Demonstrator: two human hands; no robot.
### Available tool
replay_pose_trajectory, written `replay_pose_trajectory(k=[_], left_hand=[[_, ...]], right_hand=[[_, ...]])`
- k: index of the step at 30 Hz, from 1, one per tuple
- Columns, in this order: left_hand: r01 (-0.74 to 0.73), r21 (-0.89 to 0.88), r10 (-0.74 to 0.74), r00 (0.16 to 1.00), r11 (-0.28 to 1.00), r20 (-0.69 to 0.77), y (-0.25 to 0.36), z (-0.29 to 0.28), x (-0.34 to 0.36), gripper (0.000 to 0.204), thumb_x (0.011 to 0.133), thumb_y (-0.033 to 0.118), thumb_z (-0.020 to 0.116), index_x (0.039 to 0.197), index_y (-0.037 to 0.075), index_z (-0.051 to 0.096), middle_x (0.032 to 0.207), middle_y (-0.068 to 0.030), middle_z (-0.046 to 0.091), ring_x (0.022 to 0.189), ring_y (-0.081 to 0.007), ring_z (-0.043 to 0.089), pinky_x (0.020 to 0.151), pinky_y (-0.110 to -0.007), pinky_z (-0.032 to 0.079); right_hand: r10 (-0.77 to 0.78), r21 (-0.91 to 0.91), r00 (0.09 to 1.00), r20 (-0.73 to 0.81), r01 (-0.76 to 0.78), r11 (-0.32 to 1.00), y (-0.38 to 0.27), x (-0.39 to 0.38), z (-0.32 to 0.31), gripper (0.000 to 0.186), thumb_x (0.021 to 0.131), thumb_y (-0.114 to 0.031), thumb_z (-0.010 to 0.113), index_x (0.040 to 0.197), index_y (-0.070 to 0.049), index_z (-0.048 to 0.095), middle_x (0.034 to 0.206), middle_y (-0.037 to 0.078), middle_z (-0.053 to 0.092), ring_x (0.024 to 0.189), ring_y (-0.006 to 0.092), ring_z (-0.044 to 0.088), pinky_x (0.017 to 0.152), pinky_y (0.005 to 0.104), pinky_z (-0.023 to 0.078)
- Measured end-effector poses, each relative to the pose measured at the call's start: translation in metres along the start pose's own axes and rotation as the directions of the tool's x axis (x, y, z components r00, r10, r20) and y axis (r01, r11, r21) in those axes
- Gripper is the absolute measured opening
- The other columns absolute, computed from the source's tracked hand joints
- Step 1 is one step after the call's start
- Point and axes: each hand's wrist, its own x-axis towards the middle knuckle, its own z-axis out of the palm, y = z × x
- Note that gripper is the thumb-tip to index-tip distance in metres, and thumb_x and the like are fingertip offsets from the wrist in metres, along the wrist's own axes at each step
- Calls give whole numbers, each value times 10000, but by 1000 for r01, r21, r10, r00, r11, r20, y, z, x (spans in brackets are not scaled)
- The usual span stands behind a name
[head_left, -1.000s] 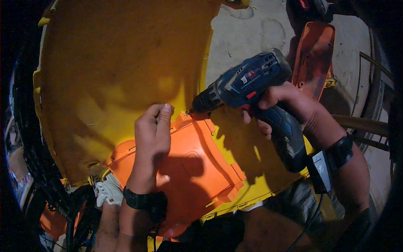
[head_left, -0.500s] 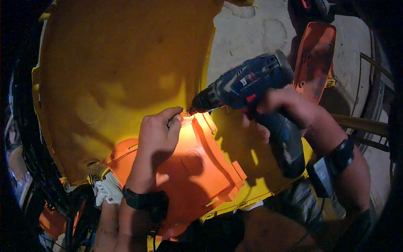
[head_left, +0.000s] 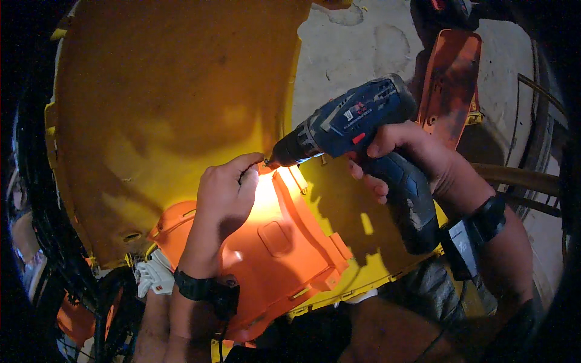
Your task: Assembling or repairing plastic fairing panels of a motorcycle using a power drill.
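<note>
My right hand (head_left: 411,151) is wrapped round the grip of a dark blue cordless drill (head_left: 357,115), which points left and slightly down. The drill's tip meets a small screw (head_left: 265,162) at the upper corner of an orange plastic panel (head_left: 302,242). My left hand (head_left: 229,190) pinches that corner between thumb and forefinger, close beside the screw; its other fingers are curled and partly hidden. The drill's lamp lights the corner brightly. Beneath the orange panel lies a large yellow plastic panel (head_left: 175,91).
At the upper right a dusty orange plastic piece (head_left: 451,85) rests on the grey floor (head_left: 363,54). A white plastic part (head_left: 156,273) sits left of my left forearm. Dark tubing (head_left: 66,260) lines the left side. Bands with small devices circle both wrists.
The drill and my right hand have shifted slightly left and now show more sharply. The orange panel has moved a little left. My left hand keeps its pinch at the corner.
</note>
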Motion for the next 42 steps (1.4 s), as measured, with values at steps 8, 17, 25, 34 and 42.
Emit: replay_pose_trajectory(k=[8, 17, 25, 34, 42], left_hand=[[69, -23, -68, 997, 997, 39, 2, -1, 1, 270, 831, 178, 486, 988, 34, 652, 809, -208, 635, 761, -376, 615, 696, -423, 476], [20, 19, -21, 999, 1000, 27, 6, -2, 2, 259, 845, 178, 482, 982, 40, 652, 825, -218, 633, 781, -390, 611, 723, -447, 475], [2, 64, -4, 1000, 998, 24, 5, -2, 2, 257, 839, 176, 493, 988, 46, 657, 799, -223, 630, 761, -396, 610, 720, -453, 476], [67, 50, -70, 996, 996, 53, 10, -3, 3, 250, 839, 178, 493, 980, 43, 649, 741, -227, 618, 739, -398, 605, 698, -470, 463], [35, 67, -38, 998, 997, 43, 11, -2, 2, 254, 834, 176, 488, 972, 31, 645, 760, -229, 622, 757, -399, 604, 718, -464, 462]], right_hand=[[-119, -44, 993, -20, 118, 992, 3, -4, 5, 405, 721, -188, 512, 1024, 80, 534, 837, 162, 618, 500, 200, 555, 482, 324, 499], [-150, -334, 984, -96, 110, 936, -4, -7, 5, 433, 708, -155, 538, 1068, 86, 529, 829, 165, 626, 516, 202, 574, 487, 327, 504], [-83, -208, 991, -101, 61, 976, -3, -8, 7, 441, 696, -144, 546, 1074, 81, 531, 850, 173, 626, 525, 209, 581, 490, 334, 510], [-101, -145, 994, -46, 93, 985, -4, -3, 7, 440, 703, -160, 532, 1066, 88, 527, 868, 179, 626, 529, 220, 584, 500, 349, 513], [-119, -227, 988, -102, 93, 969, -10, -8, 12, 443, 709, -158, 537, 1070, 98, 521, 841, 188, 623, 503, 209, 580, 466, 332, 521]])
